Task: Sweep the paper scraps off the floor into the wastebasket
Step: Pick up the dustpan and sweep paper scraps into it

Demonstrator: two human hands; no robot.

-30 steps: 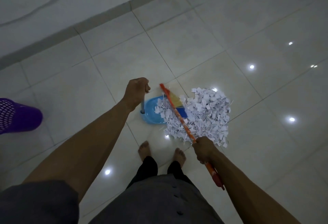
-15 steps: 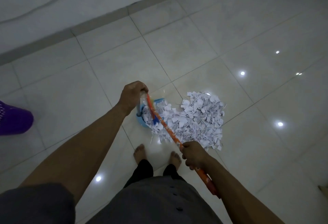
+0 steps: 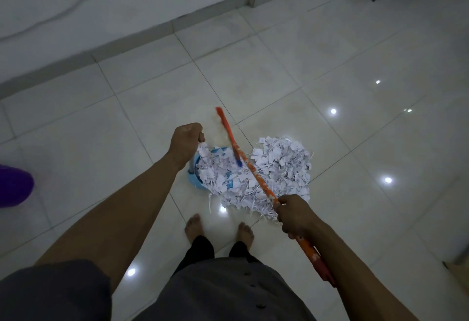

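While the left hand [image 3: 186,140] grips the dustpan [image 3: 195,183], the right hand [image 3: 294,216] grips the broom [image 3: 253,173] above the paper scraps [image 3: 279,168].

Legible text, labels, brands, numbers: none. Paper scraps [image 3: 279,165]: faint dark marks on some pieces, too small and blurred to read. Broom handle [image 3: 256,173]: orange with a pale printed pattern, too blurred to tell any letters or figures.

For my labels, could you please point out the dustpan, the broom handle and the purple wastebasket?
dustpan [image 3: 194,179]: head view, blue left rim.
broom handle [image 3: 253,170]: head view, mid-shaft.
purple wastebasket [image 3: 12,186]: head view, side wall.
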